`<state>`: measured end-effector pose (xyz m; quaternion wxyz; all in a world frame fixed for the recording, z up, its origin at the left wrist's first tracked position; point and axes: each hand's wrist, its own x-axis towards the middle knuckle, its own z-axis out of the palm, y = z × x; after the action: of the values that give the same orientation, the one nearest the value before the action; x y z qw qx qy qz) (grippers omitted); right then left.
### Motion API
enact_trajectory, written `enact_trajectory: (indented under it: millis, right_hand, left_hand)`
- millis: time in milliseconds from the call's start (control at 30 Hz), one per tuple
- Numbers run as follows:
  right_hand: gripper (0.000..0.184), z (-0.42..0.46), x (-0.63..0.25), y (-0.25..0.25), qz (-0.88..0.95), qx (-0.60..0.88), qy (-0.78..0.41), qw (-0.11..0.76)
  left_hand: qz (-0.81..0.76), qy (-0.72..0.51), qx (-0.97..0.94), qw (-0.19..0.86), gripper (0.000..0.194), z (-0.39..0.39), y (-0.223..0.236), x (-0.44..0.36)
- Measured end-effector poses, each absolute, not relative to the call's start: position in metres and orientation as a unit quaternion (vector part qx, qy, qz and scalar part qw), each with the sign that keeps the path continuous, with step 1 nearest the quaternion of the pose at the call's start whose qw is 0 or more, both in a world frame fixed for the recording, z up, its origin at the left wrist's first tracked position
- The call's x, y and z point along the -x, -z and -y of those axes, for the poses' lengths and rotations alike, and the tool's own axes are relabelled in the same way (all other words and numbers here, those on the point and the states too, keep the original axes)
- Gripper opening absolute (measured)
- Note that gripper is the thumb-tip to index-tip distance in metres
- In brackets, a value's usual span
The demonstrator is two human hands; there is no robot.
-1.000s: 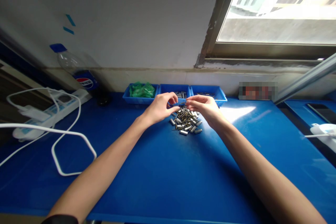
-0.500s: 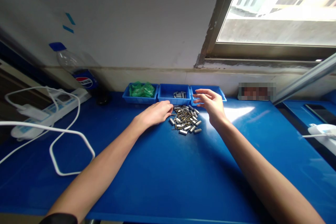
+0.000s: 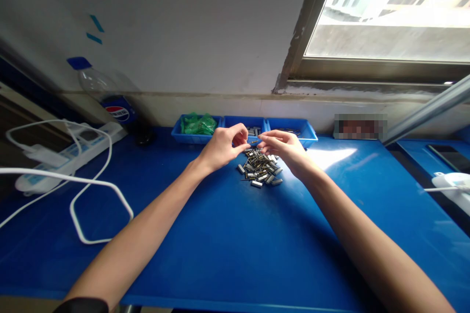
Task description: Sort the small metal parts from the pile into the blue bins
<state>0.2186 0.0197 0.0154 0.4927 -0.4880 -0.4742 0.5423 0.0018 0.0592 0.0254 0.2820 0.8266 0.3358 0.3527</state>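
Above the heap, my left hand (image 3: pixel 223 148) is closed in a pinch at one end of a small brass-coloured screw (image 3: pixel 254 142). My right hand (image 3: pixel 285 149) meets it from the other side, its fingertips closed at the screw's other end. Beneath both hands lies a mixed pile of thin screws (image 3: pixel 260 162) and silver hex standoffs (image 3: pixel 256 184) on the blue table (image 3: pixel 220 239). Behind the pile, the middle blue bin (image 3: pixel 235 121) contains silver standoffs, partly hidden by my left hand. Dark thin screws lie in the right blue bin (image 3: pixel 310 132).
A green plastic bag (image 3: pixel 198 124) fills the left blue bin (image 3: pixel 177 133). Further left stand a cola bottle (image 3: pixel 119 110) and a white power strip (image 3: pixel 47 166) with a looping cable (image 3: pixel 73 210). A phone (image 3: pixel 450 156) lies at far right.
My left hand has risen from the pile's left edge with a screw. My right hand has come down and left from the right bin, and the hands now meet above the pile.
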Motion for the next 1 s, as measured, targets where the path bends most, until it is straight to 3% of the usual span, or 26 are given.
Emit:
enact_trajectory:
  millis: [567,700,867,1000]
  right_hand:
    - [0.029,-0.019,-0.219,-0.012,0.505,0.488,-0.542,0.462]
    - [0.024,-0.022,-0.224,-0.017,0.48,0.548,-0.469,0.5]
    - [0.026,-0.026,-0.238,-0.019,0.464,0.619,-0.295,0.561]
    - [0.034,-0.027,-0.241,-0.018,0.456,0.614,-0.284,0.578]
  left_hand:
    - [-0.331,-0.356,-0.832,0.268,0.01,-0.055,-0.015,-0.01]
    - [-0.345,-0.304,-0.848,0.265,0.01,-0.057,-0.012,-0.009]
    - [-0.376,-0.191,-0.877,0.229,0.005,-0.058,-0.005,-0.008]
    - [-0.391,-0.177,-0.871,0.239,0.008,-0.056,0.002,-0.01]
